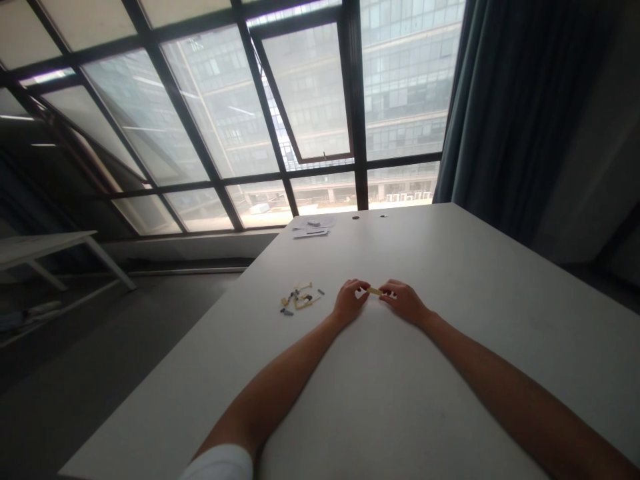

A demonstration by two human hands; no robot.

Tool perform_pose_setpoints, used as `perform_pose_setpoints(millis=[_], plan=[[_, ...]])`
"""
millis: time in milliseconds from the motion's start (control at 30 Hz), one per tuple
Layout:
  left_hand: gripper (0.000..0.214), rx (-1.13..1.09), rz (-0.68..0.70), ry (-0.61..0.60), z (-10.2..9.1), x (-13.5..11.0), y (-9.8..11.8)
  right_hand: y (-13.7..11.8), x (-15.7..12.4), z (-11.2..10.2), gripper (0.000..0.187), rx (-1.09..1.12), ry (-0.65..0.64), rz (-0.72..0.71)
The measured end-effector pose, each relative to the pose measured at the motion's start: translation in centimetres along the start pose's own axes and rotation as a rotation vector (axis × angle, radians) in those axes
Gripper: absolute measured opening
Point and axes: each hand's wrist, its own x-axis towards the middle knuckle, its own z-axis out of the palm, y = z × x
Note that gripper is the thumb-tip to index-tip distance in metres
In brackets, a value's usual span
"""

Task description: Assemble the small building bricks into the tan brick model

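Observation:
Between my two hands is a small tan piece (374, 291), flat and strip-like, just above or on the white table (400, 373). My left hand (350, 300) pinches its left end, and my right hand (404, 301) pinches its right end. The piece looks like a toy building brick, but it is too small to tell for certain. To the left of my left hand lies a loose cluster of small tan, grey and dark pieces (302, 303), spread out on the tabletop.
Papers (311, 233) with a dark pen-like item on them lie at the table's far left. Two small dark round things (355, 218) sit near the far edge. Windows (307, 93) stand beyond, a blue curtain (493, 120) hangs right, and another table (45, 243) stands left.

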Motion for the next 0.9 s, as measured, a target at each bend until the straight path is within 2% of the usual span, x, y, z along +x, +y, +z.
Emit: perform_pose_setpoints(millis=[233,900], plan=[[0.017,-0.037,0.006,-0.014,0.1,0.03,-0.08,0.15,-0.07,0.12,0.015,0.002,-0.01,-0.005],[0.027,-0.067,0.0,-0.032,0.49,0.04,-0.45,0.13,-0.08,0.18,0.012,0.04,-0.043,0.01]])
